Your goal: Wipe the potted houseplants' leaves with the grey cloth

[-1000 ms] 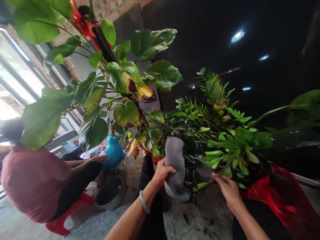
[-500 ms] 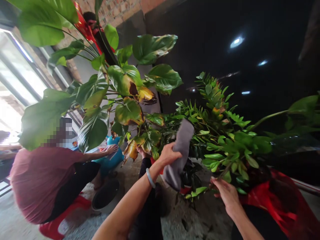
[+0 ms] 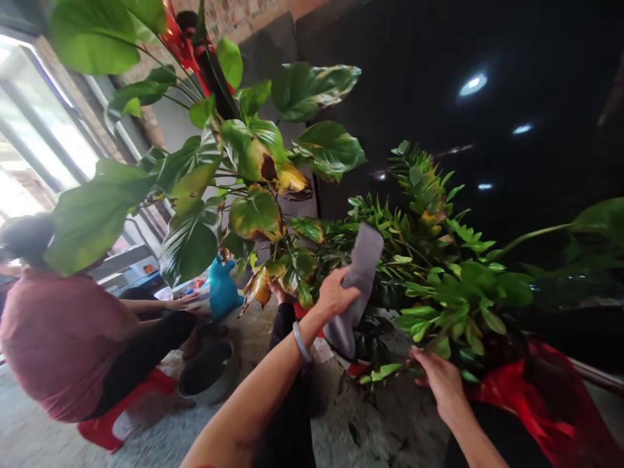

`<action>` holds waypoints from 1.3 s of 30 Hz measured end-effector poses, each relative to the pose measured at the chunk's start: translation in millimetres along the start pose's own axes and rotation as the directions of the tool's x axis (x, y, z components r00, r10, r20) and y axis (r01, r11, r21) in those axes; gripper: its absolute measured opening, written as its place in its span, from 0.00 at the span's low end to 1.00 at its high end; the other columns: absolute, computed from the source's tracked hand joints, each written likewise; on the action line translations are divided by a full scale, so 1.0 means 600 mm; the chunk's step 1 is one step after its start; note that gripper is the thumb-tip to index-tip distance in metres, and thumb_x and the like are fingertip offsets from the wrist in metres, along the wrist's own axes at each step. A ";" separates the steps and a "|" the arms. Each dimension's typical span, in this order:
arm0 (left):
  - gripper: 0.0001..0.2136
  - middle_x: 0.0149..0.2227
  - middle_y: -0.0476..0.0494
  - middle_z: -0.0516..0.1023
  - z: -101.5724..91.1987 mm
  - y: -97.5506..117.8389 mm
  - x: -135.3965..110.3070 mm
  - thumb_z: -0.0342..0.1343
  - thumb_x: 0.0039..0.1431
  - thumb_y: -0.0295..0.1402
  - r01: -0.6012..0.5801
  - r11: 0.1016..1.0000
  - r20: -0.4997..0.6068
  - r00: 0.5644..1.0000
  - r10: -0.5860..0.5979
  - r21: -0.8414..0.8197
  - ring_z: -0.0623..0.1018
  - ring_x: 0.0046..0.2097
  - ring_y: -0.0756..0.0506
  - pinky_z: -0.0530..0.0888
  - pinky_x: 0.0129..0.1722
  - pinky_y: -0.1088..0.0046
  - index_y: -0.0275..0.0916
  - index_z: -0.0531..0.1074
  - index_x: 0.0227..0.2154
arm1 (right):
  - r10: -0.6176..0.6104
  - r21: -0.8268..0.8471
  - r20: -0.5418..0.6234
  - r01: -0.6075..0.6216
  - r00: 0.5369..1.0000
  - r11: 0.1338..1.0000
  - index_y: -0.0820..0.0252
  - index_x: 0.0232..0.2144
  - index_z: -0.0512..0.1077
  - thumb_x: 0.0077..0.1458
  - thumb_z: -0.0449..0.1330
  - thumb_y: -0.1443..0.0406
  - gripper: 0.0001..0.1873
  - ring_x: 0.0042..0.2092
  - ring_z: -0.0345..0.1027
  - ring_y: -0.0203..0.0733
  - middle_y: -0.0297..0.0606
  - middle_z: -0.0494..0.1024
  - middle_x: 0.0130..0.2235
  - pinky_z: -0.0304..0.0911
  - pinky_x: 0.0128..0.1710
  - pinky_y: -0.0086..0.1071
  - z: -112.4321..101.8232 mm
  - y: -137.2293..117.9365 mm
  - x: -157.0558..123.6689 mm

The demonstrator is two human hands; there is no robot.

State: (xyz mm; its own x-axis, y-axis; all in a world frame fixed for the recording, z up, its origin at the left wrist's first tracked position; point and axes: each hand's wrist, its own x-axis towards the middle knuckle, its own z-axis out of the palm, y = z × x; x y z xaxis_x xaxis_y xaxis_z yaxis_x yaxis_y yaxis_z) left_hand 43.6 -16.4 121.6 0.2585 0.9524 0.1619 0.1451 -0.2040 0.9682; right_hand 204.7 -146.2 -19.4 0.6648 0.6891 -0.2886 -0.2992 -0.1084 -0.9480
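Observation:
My left hand [image 3: 336, 296], with a pale bracelet at its wrist, is closed around a limp grey cloth [image 3: 363, 270], sock-like in shape. Part of the cloth sticks up above the fingers and the rest hangs below them. To the right, my right hand [image 3: 439, 377] pinches a leafy plant stem [image 3: 407, 368] low down, its fingertips partly hidden. Dense green foliage [image 3: 453, 286] rises just above that hand. Left of the cloth stands a large-leaved plant [image 3: 256, 214] with yellowed and browned leaves. Another hand [image 3: 280, 292] in a dark sleeve reaches beneath those leaves.
A person in a pink shirt [image 3: 68, 344] sits at left on a red stool [image 3: 131, 403]. Near them are a dark bucket [image 3: 207, 374] and a blue rounded object [image 3: 223, 289]. Red wrapping [image 3: 531, 390] surrounds the plant base at right. A dark glossy panel [image 3: 414, 78] stands behind.
The view has shifted slightly, moving the plants rightward in the picture. The seated person has leaned left and drawn an arm back from the blue object. Both my hands keep their holds.

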 end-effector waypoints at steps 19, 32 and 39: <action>0.09 0.21 0.47 0.77 -0.064 -0.078 -0.057 0.64 0.32 0.27 0.338 0.922 -0.071 0.932 -0.357 -0.191 0.74 0.26 0.45 0.71 0.27 0.71 0.39 0.76 0.23 | 0.017 -0.004 -0.016 -0.017 1.000 1.000 0.57 0.13 0.73 0.17 0.66 0.53 0.17 0.24 0.67 0.45 0.38 0.76 0.18 0.60 0.17 0.33 -0.017 0.013 0.002; 0.15 0.26 0.47 0.79 -0.114 -0.001 -0.051 0.65 0.29 0.31 0.068 0.933 -0.289 0.940 -0.179 -0.355 0.75 0.27 0.46 0.72 0.27 0.72 0.38 0.76 0.27 | 0.056 0.195 0.113 -0.077 0.992 0.978 0.52 0.31 0.81 0.25 0.70 0.49 0.26 0.49 0.73 0.57 0.41 0.83 0.45 0.71 0.36 0.38 0.009 0.029 -0.072; 0.14 0.19 0.50 0.75 -0.029 -0.095 -0.144 0.60 0.25 0.27 0.509 0.848 0.225 0.852 -0.472 -0.148 0.71 0.23 0.46 0.68 0.23 0.72 0.35 0.76 0.24 | 0.096 0.010 0.163 -0.099 0.982 0.995 0.56 0.27 0.81 0.22 0.71 0.49 0.26 0.45 0.75 0.60 0.45 0.84 0.38 0.71 0.33 0.38 -0.010 0.010 -0.112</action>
State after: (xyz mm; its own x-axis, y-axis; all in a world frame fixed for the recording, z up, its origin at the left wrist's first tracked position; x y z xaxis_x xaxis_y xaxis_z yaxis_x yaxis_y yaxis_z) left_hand -3.5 -83.1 56.0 0.3666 0.8571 -0.3619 0.1136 0.3448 0.9318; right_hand 162.0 -197.4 -6.4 0.5121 0.7834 -0.3522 -0.3703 -0.1687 -0.9135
